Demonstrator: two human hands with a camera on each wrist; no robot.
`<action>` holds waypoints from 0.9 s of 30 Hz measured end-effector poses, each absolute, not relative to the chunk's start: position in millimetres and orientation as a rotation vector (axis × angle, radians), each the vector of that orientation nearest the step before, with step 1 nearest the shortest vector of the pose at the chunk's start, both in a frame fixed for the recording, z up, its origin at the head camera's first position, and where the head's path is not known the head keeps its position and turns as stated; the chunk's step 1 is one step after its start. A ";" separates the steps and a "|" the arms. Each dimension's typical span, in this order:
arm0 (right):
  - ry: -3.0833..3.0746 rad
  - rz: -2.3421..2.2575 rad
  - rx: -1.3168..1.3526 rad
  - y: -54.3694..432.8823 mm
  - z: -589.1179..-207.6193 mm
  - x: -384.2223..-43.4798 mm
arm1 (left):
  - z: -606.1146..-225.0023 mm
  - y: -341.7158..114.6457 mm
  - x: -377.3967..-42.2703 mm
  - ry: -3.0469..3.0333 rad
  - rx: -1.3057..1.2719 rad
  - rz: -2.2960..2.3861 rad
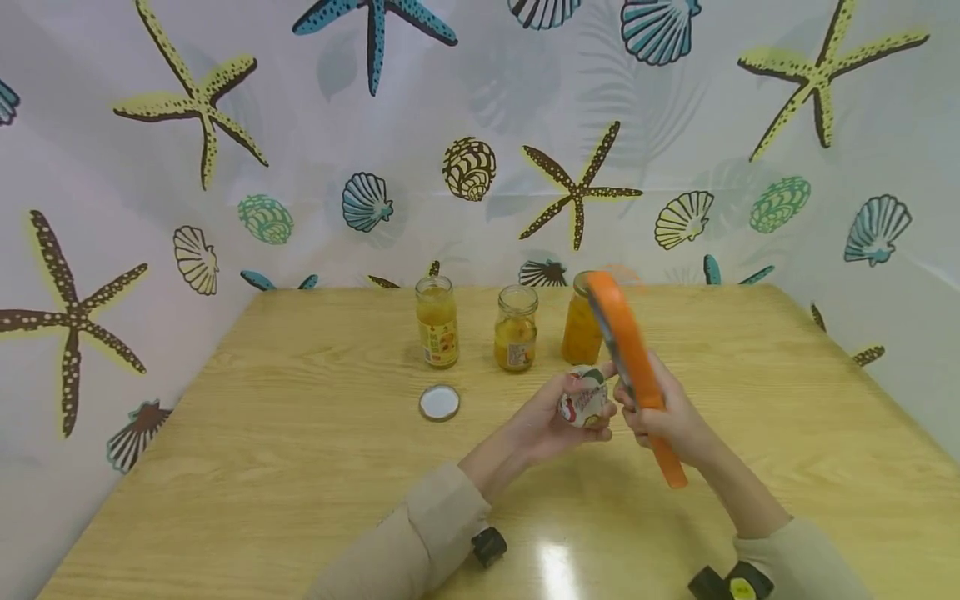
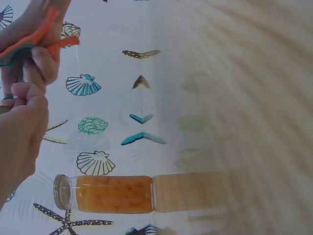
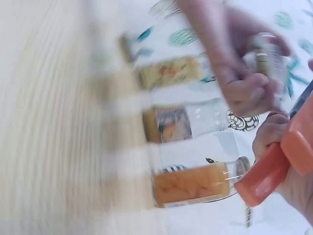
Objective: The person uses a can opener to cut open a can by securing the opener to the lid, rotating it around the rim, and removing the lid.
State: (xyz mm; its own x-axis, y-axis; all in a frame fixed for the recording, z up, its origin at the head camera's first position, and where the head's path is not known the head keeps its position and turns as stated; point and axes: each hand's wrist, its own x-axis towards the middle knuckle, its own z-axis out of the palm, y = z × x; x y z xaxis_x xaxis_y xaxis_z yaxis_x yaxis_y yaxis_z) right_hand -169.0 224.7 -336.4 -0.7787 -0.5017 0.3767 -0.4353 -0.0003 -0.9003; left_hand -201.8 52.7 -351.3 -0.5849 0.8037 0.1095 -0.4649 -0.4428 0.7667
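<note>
Head view: left hand [image 1: 546, 419] grips round white-labelled container [image 1: 582, 400], likely steadying it; right hand [image 1: 678, 423] grips long orange-and-grey plastic tool [image 1: 633, 343].

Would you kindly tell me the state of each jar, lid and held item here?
Left jar: open, upright.
Middle jar: open, upright, partly filled.
Right jar: capped, upright.
Loose lid: lying flat, white side up.
Printed container: held by the left hand; opened or not, unclear.
Orange tool: gripped in the right hand.
</note>
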 end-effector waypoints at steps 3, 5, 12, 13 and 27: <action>2.322 -1.850 -0.987 226.3 -329.8 -170.2 | -346.6 47.0 -205.3 1.137 0.734 2.060; 2.398 -1.806 -0.924 229.2 -326.9 -170.8 | -342.0 41.9 -209.6 1.392 0.770 2.021; 2.412 -1.902 -0.793 243.1 -331.6 -167.4 | -340.6 28.0 -226.5 2.067 0.740 1.709; 2.413 -1.903 -0.787 244.0 -333.0 -167.2 | -342.5 26.8 -228.6 2.164 0.732 1.631; 2.544 -1.761 -0.654 242.8 -339.2 -164.8 | -361.6 20.8 -247.0 2.848 0.523 0.642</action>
State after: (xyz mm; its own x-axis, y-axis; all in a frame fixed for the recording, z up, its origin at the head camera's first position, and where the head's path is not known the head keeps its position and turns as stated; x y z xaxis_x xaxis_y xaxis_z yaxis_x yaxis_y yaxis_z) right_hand -164.8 242.8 -339.2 -0.9142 -0.3209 0.2474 -0.3446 0.2943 -0.8914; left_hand -247.0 20.8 -361.6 -0.9228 0.3742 -0.0922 0.2985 0.8453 0.4433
